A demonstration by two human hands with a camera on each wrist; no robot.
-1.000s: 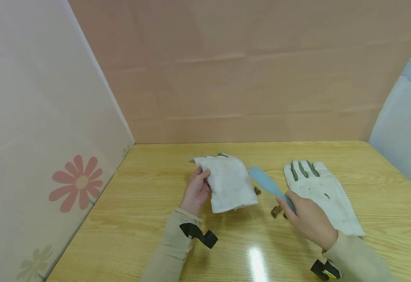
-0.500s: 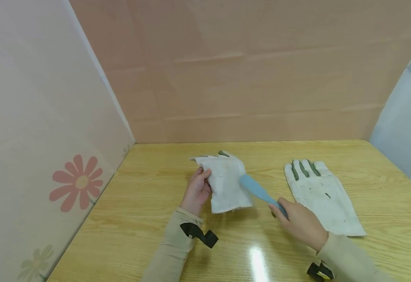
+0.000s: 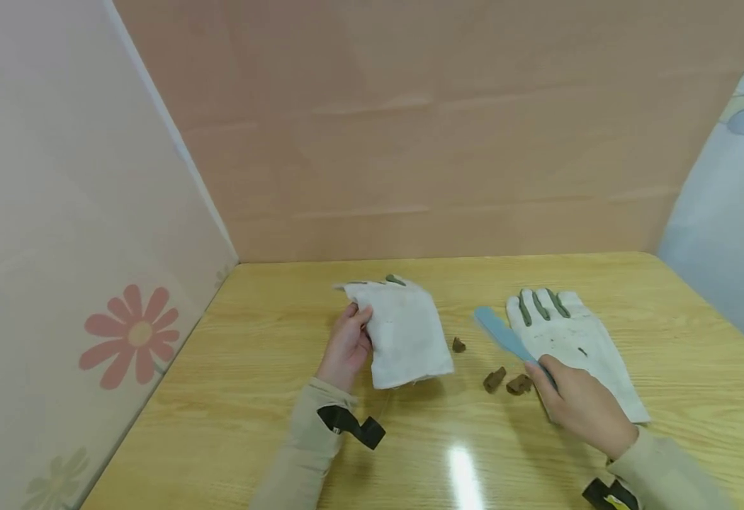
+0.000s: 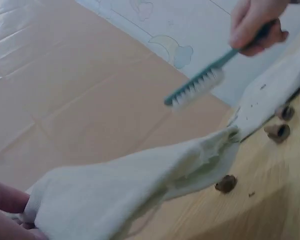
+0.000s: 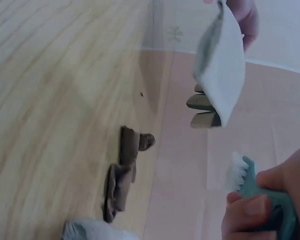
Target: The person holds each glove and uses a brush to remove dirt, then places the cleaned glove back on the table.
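Observation:
My left hand [image 3: 344, 350] pinches a white cloth work glove [image 3: 407, 336] along its left edge and holds it above the table. Green strips show at the glove's far end, and its cuff hangs toward me. In my right hand [image 3: 582, 407] is a blue-green brush [image 3: 502, 331], gripped by the handle. Its white bristles [image 4: 200, 90] show in the left wrist view, apart from the held glove. Below the right hand lies a second white glove [image 3: 592, 347], with green between its fingers and dark specks on it.
Three brown crumpled lumps lie on the wooden table [image 3: 270, 397]: one lump [image 3: 458, 345] near the held glove, another [image 3: 494, 380] and a third [image 3: 519, 384] beside the lying glove. A brown backdrop [image 3: 436, 142] stands behind, with patterned walls at both sides.
The brush first moved left onto the held glove, then swung back right, away from it. The brown lumps show again from behind the right hand. My left hand keeps its hold.

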